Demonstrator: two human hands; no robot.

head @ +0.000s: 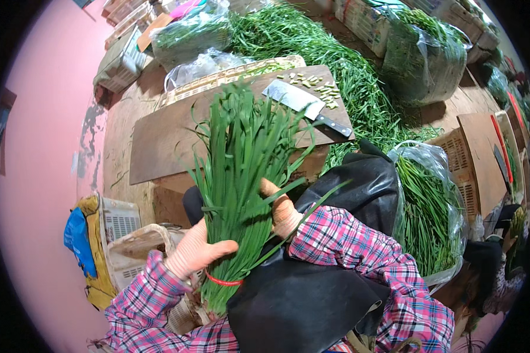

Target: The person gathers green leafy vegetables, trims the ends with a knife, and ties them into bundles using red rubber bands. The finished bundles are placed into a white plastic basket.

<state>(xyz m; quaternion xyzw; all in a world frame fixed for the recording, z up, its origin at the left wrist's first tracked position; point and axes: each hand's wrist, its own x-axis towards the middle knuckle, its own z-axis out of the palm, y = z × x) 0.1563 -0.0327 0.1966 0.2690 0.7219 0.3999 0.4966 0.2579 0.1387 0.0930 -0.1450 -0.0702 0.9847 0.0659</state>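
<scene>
A thick bunch of green garlic chives [238,176] stands upright before me, leaf tips away from my body. Around its lower part runs a red band [223,279]. My gloved left hand [198,249] grips the bunch from the left, thumb across its front just above the band. On the right side my gloved right hand [282,212] holds it a little higher, its fingers partly hidden behind the leaves. Beyond the bunch, a wooden board [172,137] carries a cleaver [293,98] with a black handle and several cut stem pieces [329,92].
A plastic crate [185,93] sits under the board. Loose chives [300,39] heap up behind it. To my right is a clear bag of chives [428,212], with another board [481,163] beyond. Crates [123,220] stand at left. Part of another person [503,282] shows at far right.
</scene>
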